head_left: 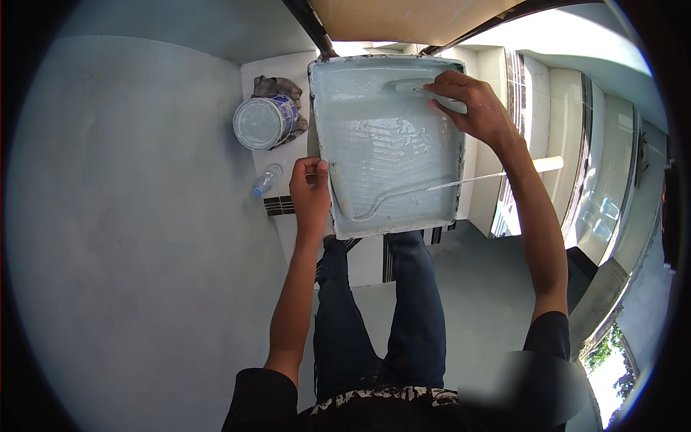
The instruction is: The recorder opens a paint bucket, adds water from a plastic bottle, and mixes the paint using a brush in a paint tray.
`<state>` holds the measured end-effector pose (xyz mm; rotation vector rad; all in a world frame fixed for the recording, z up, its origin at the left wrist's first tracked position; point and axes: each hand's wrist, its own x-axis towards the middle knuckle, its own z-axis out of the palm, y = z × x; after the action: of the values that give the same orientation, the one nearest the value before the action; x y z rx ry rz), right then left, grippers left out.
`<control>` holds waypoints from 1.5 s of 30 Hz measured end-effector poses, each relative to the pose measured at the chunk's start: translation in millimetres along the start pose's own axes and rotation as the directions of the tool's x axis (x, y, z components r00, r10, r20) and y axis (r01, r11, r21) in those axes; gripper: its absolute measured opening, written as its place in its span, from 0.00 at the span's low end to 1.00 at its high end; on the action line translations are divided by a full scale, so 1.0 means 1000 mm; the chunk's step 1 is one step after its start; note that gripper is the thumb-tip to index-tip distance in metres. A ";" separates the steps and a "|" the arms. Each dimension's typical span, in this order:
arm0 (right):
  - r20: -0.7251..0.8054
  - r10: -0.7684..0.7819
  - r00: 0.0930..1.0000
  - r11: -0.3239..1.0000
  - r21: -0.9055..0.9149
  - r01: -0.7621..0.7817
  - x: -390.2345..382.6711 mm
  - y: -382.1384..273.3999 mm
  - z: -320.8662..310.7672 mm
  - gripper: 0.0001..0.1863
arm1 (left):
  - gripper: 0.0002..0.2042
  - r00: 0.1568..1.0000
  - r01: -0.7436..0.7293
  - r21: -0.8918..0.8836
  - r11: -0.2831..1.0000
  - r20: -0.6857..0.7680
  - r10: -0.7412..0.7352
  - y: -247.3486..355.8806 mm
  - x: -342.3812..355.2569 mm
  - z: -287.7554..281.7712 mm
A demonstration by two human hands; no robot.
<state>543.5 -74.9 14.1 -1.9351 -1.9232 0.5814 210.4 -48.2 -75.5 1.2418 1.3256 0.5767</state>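
A wide white paint tray (389, 231) with a ribbed floor holds wet pale grey-blue paint. My left hand (311, 191) is closed on its left rim, thumb and fingers curled at the edge. Over the far right part of the tray, my right hand (479, 108) grips a flat pale paint-coated tool (453, 114); its narrow end reaches down toward the paint, and its exact kind is unclear. A paint roller (341, 191) lies inside along the left wall. Its bent wire frame crosses the tray, and the yellowish handle (549, 164) sticks out beyond the right rim, past my right forearm.
Left of the tray stands a paint bucket (260, 124) with a pale lid, beside a crumpled dark cloth (277, 88). A clear plastic bottle (268, 180) lies nearer. Tiled steps (568, 108) run along the right; a tan panel (410, 20) with dark legs is at the far side.
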 end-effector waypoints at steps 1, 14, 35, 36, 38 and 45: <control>0.006 0.000 1.000 1.000 -0.004 0.000 0.004 0.003 0.005 0.15 | 0.11 1.000 0.028 -0.005 1.000 0.010 -0.028 -0.001 0.000 0.001; -0.037 0.064 0.997 0.995 0.075 -0.061 -0.012 -0.026 -0.006 0.14 | 0.10 1.000 -0.016 0.040 0.999 -0.002 0.016 -0.003 0.001 0.001; -0.011 -0.115 0.993 0.989 -0.090 0.114 0.019 -0.041 0.053 0.22 | 0.11 1.000 0.003 -0.001 1.000 -0.004 -0.003 -0.005 0.001 -0.002; -0.012 -0.119 0.993 0.990 -0.084 0.118 0.017 -0.043 0.051 0.22 | 0.11 1.000 0.004 0.004 1.000 -0.009 -0.004 -0.006 0.001 -0.003; 0.073 -0.058 0.996 0.998 -0.014 0.059 0.015 -0.044 0.039 0.23 | 0.11 1.000 -0.007 0.028 1.000 0.001 0.007 -0.006 0.001 -0.002; 0.035 -0.240 0.970 0.970 -0.041 0.242 0.043 -0.058 0.038 0.24 | 0.11 0.999 0.038 0.025 0.999 -0.002 -0.038 -0.002 0.000 -0.003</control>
<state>474.3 -32.6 9.8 -1.6910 -2.1658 0.5024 207.3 -47.8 -77.1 1.2346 1.3588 0.5362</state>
